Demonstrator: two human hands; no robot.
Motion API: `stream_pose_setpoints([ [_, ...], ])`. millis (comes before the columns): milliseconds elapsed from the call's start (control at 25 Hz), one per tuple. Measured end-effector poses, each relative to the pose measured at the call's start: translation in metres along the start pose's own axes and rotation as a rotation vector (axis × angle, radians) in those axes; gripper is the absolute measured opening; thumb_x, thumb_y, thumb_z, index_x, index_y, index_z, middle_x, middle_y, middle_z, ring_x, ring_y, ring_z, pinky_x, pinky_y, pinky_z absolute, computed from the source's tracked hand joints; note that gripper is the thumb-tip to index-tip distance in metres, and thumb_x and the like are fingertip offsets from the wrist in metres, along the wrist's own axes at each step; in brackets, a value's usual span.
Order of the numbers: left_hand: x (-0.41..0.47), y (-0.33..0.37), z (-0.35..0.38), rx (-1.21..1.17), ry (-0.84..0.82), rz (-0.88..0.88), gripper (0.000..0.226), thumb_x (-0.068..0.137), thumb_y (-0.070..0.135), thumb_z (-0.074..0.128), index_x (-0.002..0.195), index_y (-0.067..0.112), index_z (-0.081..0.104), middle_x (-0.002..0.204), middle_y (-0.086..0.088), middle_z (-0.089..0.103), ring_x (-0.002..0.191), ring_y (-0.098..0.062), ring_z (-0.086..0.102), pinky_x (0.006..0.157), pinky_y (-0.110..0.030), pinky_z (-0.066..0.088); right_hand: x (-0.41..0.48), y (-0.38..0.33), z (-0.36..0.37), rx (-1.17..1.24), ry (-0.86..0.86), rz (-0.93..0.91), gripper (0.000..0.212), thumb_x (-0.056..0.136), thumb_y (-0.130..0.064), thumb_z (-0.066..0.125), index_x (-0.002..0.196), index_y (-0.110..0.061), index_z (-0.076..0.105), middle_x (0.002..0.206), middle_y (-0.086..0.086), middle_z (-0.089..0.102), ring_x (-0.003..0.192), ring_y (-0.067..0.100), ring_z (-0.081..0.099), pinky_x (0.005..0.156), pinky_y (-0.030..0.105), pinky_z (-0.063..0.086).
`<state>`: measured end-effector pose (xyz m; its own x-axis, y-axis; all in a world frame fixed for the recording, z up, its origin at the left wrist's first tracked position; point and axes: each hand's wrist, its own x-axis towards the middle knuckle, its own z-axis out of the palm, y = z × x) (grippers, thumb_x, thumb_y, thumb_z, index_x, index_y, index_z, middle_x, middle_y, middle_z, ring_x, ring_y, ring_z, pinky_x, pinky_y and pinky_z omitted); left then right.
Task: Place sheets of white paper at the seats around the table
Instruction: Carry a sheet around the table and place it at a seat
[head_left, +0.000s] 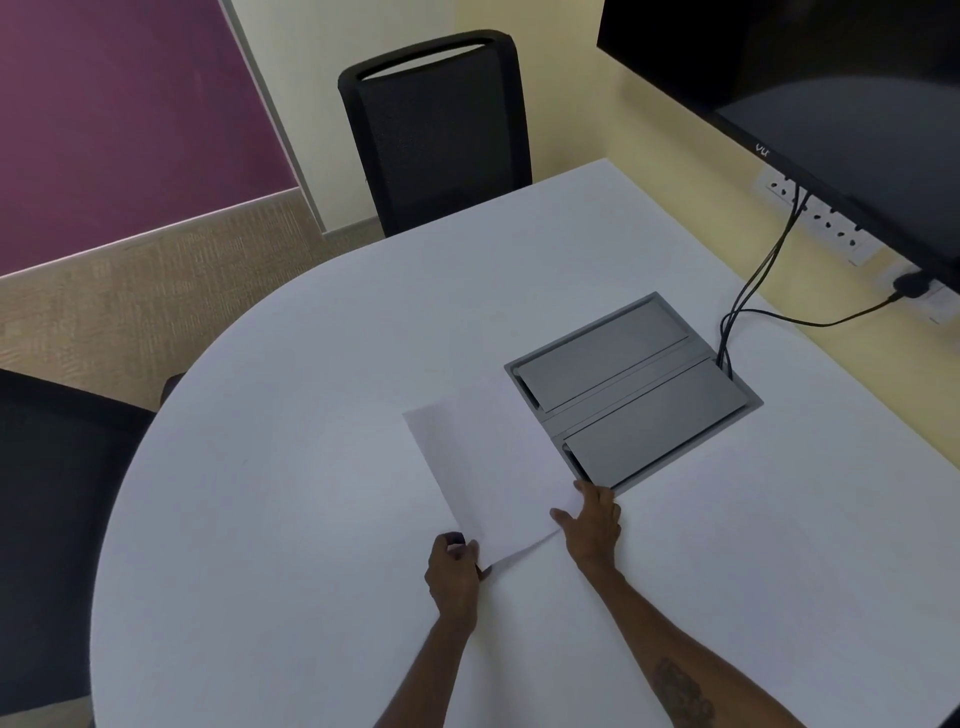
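Observation:
White paper, one sheet or a thin stack, lies on the white table near its middle. My left hand pinches the paper's near left corner. My right hand rests with fingers spread on the near right corner, pressing it to the table. A black chair stands at the far edge of the table. Another black chair stands at the left edge. No paper lies in front of either chair.
A grey cable box with two lids is set into the table, just right of the paper. Black cables run from it up to a dark screen on the yellow wall. Wall sockets sit under the screen.

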<state>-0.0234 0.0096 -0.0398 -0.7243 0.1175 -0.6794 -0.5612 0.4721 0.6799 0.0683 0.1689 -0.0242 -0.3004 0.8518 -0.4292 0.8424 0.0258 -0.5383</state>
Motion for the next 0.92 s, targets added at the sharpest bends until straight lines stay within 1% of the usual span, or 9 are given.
stream_pose_setpoints([
  [80, 0.001, -0.001, -0.003, -0.047, -0.021, 0.017, 0.014, 0.091, 0.003, 0.064, 0.105, 0.006, 0.063, 0.094, -0.013, 0.065, 0.078, -0.023, 0.062, 0.068, -0.034, 0.064, 0.0, 0.0, -0.002, 0.09, 0.015, 0.002, 0.052, 0.088, -0.014, 0.071, 0.136, -0.006, 0.054, 0.138, 0.015, 0.048, 0.126, 0.033, 0.048, 0.107, 0.047, 0.042],
  [160, 0.001, -0.002, -0.007, -0.068, -0.04, 0.041, 0.016, 0.093, 0.001, 0.063, 0.108, 0.005, 0.063, 0.091, -0.012, 0.064, 0.075, -0.019, 0.061, 0.066, -0.03, 0.062, -0.001, -0.001, -0.007, 0.221, 0.028, 0.015, 0.045, 0.09, -0.009, 0.069, 0.132, 0.0, 0.057, 0.131, 0.021, 0.055, 0.118, 0.034, 0.056, 0.104, 0.047, 0.047],
  [320, -0.005, -0.003, -0.019, -0.064, -0.074, 0.069, 0.019, 0.094, 0.002, 0.061, 0.112, 0.006, 0.062, 0.092, -0.016, 0.065, 0.078, -0.021, 0.061, 0.077, -0.037, 0.062, -0.008, -0.004, -0.017, 0.341, 0.046, 0.043, 0.036, 0.094, -0.013, 0.065, 0.126, 0.002, 0.063, 0.123, 0.021, 0.061, 0.113, 0.033, 0.06, 0.102, 0.044, 0.05],
  [400, -0.011, -0.003, -0.027, -0.045, -0.089, 0.102, 0.019, 0.094, 0.002, 0.061, 0.112, 0.007, 0.062, 0.092, -0.019, 0.065, 0.08, -0.023, 0.061, 0.075, -0.036, 0.062, -0.012, -0.007, -0.023, 0.441, 0.01, 0.091, 0.029, 0.095, -0.02, 0.063, 0.116, -0.002, 0.069, 0.118, 0.016, 0.066, 0.112, 0.032, 0.061, 0.102, 0.043, 0.05],
  [480, -0.018, -0.004, -0.035, -0.028, -0.102, 0.14, 0.018, 0.094, 0.003, 0.061, 0.111, 0.008, 0.062, 0.089, -0.017, 0.066, 0.081, -0.024, 0.062, 0.07, -0.034, 0.062, -0.017, -0.008, -0.028, 0.493, -0.029, 0.115, 0.025, 0.093, -0.022, 0.065, 0.108, -0.003, 0.073, 0.113, 0.013, 0.069, 0.106, 0.029, 0.063, 0.099, 0.041, 0.051],
  [560, -0.026, -0.006, -0.046, 0.013, -0.103, 0.171, 0.017, 0.093, 0.004, 0.062, 0.109, 0.009, 0.064, 0.085, -0.012, 0.068, 0.081, -0.024, 0.064, 0.069, -0.034, 0.063, -0.026, -0.007, -0.033, 0.481, -0.044, 0.101, 0.024, 0.089, -0.014, 0.069, 0.109, -0.001, 0.073, 0.112, 0.013, 0.07, 0.099, 0.023, 0.062, 0.093, 0.032, 0.049],
  [640, -0.034, -0.006, -0.056, 0.067, -0.09, 0.195, 0.018, 0.092, 0.006, 0.063, 0.109, 0.009, 0.066, 0.084, -0.008, 0.069, 0.079, -0.024, 0.066, 0.073, -0.04, 0.064, -0.038, -0.007, -0.036, 0.484, -0.048, 0.105, 0.027, 0.086, -0.007, 0.071, 0.112, 0.001, 0.072, 0.108, 0.014, 0.071, 0.095, 0.02, 0.062, 0.089, 0.026, 0.044],
  [760, -0.049, -0.004, -0.073, 0.136, -0.048, 0.218, 0.019, 0.09, 0.012, 0.062, 0.108, 0.013, 0.068, 0.088, -0.006, 0.073, 0.078, -0.026, 0.069, 0.081, -0.046, 0.062, -0.062, -0.005, -0.039, 0.508, -0.039, 0.104, 0.026, 0.084, -0.007, 0.073, 0.109, -0.001, 0.073, 0.099, 0.013, 0.073, 0.092, 0.02, 0.062, 0.086, 0.026, 0.043],
  [920, -0.065, -0.001, -0.095, 0.162, -0.017, 0.204, 0.024, 0.089, 0.015, 0.061, 0.11, 0.013, 0.07, 0.097, -0.007, 0.076, 0.084, -0.03, 0.072, 0.087, -0.045, 0.059, -0.098, 0.003, -0.036, 0.553, -0.014, 0.076, 0.025, 0.084, -0.007, 0.074, 0.108, -0.001, 0.073, 0.097, 0.013, 0.072, 0.091, 0.021, 0.062, 0.087, 0.031, 0.047],
])
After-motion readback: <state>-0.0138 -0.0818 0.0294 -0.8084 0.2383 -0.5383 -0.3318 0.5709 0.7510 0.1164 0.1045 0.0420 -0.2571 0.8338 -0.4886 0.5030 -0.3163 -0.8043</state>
